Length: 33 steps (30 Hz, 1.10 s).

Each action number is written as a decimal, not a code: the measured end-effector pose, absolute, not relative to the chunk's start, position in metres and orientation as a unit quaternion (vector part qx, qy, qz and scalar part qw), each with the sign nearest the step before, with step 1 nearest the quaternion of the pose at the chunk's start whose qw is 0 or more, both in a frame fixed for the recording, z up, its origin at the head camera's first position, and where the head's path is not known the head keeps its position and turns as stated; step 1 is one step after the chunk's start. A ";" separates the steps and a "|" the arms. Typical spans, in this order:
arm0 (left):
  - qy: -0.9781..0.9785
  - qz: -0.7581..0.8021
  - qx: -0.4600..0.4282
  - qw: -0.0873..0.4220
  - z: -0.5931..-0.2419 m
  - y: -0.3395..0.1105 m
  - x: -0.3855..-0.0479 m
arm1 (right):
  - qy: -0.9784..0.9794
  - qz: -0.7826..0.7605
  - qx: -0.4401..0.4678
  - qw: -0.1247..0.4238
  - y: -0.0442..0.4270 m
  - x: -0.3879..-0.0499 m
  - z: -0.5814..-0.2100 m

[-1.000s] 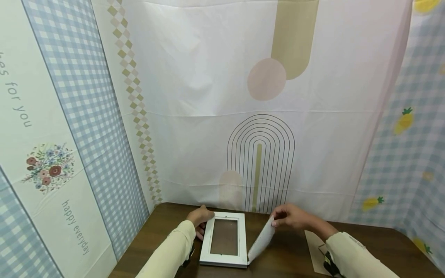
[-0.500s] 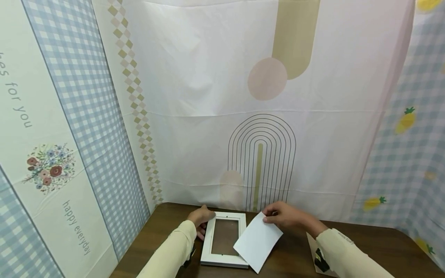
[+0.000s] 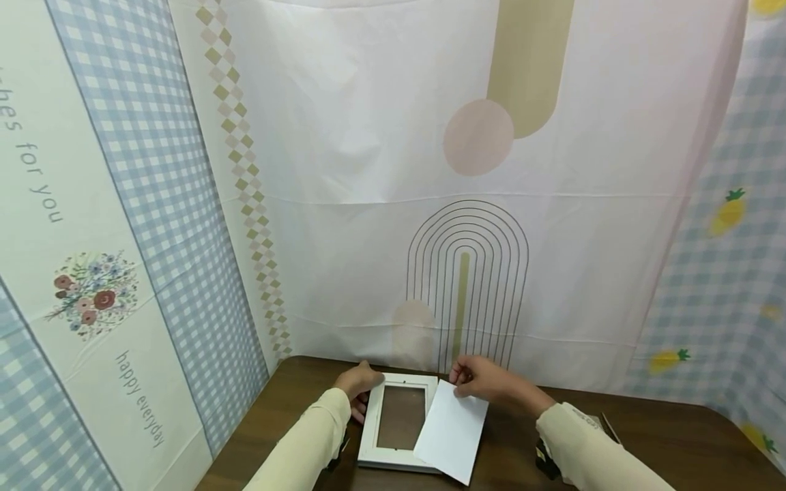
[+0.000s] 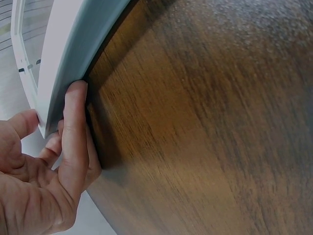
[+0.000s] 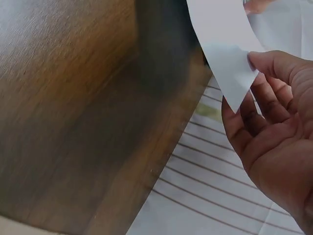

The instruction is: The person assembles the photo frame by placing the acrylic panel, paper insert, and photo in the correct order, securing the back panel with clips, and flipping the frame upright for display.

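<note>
A white picture frame (image 3: 372,424) lies on the dark wooden table, its brownish opening facing up. At its far left corner my left hand (image 3: 358,384) grips it; in the left wrist view the thumb is at the corner and the fingers (image 4: 74,117) lie along the side. My right hand (image 3: 488,380) pinches the far edge of a white sheet of paper (image 3: 453,431) between thumb and fingers. The sheet slants over the right rail of the frame. In the right wrist view the paper (image 5: 222,54) bends slightly, with thumb on one side and fingers behind.
The brown wooden table (image 3: 675,440) ends at a patterned curtain (image 3: 350,273) behind. A flat brown piece lies at the right, mostly hidden under my right sleeve (image 3: 589,447). My left sleeve (image 3: 307,436) comes in beside the frame.
The sheet has turned from nearly edge-on to showing its white face, and my right hand has carried it left over the frame's right side. My left hand keeps its hold.
</note>
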State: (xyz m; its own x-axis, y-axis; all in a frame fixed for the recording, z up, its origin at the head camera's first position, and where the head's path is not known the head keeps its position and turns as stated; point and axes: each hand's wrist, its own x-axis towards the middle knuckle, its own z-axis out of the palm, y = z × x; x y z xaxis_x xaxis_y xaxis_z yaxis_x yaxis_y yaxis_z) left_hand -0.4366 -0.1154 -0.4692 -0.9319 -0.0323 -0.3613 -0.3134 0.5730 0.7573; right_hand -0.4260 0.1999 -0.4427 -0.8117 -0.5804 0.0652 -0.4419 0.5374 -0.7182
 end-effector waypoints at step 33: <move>0.872 0.453 -0.093 0.158 -0.468 -0.116 -0.437 | 0.917 -0.249 -0.310 -0.016 0.183 -0.510 -0.541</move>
